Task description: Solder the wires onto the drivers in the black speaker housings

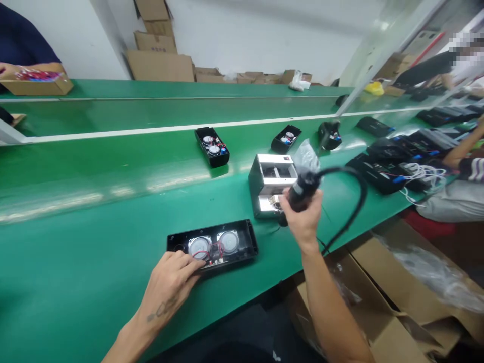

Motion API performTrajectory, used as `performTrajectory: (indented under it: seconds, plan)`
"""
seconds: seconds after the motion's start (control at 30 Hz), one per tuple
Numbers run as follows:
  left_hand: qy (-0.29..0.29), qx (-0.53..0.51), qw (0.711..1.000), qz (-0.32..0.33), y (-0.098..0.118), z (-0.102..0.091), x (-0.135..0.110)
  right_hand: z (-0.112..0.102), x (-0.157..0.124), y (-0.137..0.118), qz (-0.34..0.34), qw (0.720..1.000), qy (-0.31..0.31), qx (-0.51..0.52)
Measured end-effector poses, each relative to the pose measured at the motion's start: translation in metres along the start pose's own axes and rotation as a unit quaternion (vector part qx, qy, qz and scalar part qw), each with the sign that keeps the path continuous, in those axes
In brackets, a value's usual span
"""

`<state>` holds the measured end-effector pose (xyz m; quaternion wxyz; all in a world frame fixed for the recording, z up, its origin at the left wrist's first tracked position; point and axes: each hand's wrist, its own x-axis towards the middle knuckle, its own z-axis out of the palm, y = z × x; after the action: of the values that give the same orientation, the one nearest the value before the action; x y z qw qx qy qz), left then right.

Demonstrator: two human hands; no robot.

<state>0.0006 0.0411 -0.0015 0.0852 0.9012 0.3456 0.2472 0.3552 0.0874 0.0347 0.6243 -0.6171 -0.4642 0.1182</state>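
An open black speaker housing (249,247) lies on the green bench in front of me. Two round speaker drivers (228,242) and red wires show inside it. My left hand (174,272) is closed on the housing's near left edge, fingertips over the rim. To the right, my right hand (304,217) is wrapped round a black electric screwdriver (302,189), held above the bench with its thick cable looping off to the right. Just behind it stands a grey and white box-shaped machine (260,184), partly hidden by the screwdriver and hand. The screwdriver's tip is hard to make out.
Further housings (212,147) with speakers lie on the green belt (132,161) beyond the bench. Several black units and white cables (423,174) crowd the right side, near a co-worker's arm (465,146). Cardboard boxes (363,282) stand below at right. Another person sits far left.
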Motion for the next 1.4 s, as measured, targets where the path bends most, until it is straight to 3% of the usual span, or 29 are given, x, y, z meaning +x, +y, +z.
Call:
performTrajectory:
  seconds: [0.13,0.2,0.27,0.33,0.4,0.57,0.7,0.87,1.0,1.1,1.4]
  plan:
    - [0.024,0.015,1.000,-0.002,0.002,0.009,0.004,-0.005,-0.013,-0.004,0.042,0.979,-0.088,0.179]
    - [0.037,0.027,0.999,-0.006,0.005,0.015,0.009,-0.011,-0.004,-0.014,0.030,0.970,-0.061,0.233]
    - [0.040,0.042,0.998,-0.011,0.008,0.019,0.014,-0.014,0.011,-0.027,-0.015,0.963,0.007,0.270]
    - [0.040,0.052,0.998,-0.017,0.009,0.021,0.017,-0.012,0.026,-0.040,-0.058,0.956,0.051,0.281]
    - [0.039,0.056,0.997,-0.020,0.010,0.022,0.018,-0.005,0.037,-0.047,-0.078,0.961,0.058,0.260]
    - [0.034,0.048,0.998,-0.018,0.008,0.020,0.018,0.009,0.043,-0.049,-0.057,0.980,-0.010,0.189]
    - [0.037,0.043,0.998,-0.018,0.009,0.019,0.019,0.006,0.028,-0.062,-0.014,0.971,-0.092,0.222]
    - [0.024,0.035,0.999,-0.027,0.014,0.018,0.021,0.006,-0.018,-0.087,-0.030,0.921,-0.118,0.369]
    - [0.025,0.037,0.998,-0.033,0.015,0.019,0.022,0.019,-0.051,-0.089,-0.024,0.896,-0.190,0.400]
    - [0.028,0.033,0.999,-0.031,0.015,0.019,0.021,0.028,-0.062,-0.084,-0.011,0.899,-0.225,0.376]
    - [0.024,0.031,0.998,-0.040,0.015,0.020,0.021,0.029,-0.062,-0.080,-0.006,0.906,-0.219,0.362]
